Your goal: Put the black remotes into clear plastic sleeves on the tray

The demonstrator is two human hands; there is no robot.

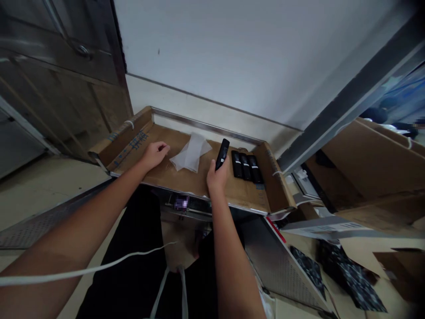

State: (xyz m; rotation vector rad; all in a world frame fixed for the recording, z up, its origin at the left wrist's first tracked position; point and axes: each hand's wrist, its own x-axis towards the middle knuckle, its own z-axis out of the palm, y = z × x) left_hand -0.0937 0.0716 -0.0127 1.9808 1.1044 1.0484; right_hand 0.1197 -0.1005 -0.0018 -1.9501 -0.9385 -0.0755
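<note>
My right hand is wrapped round the lower end of a slim black device shaped like a remote control, which bears a small white label and points away from me. Three similar black devices lie side by side on the cardboard-lined tray, to the right of that hand. My left hand rests over the tray's left part, its fingers loosely curled with nothing seen in them. Between my hands lie thin translucent white sleeves or sheets, overlapping each other.
Raised cardboard sides bound the tray, and a pale wall stands behind it. A metal door is at the left. Cardboard boxes stand at the right. A white cable crosses before my lap.
</note>
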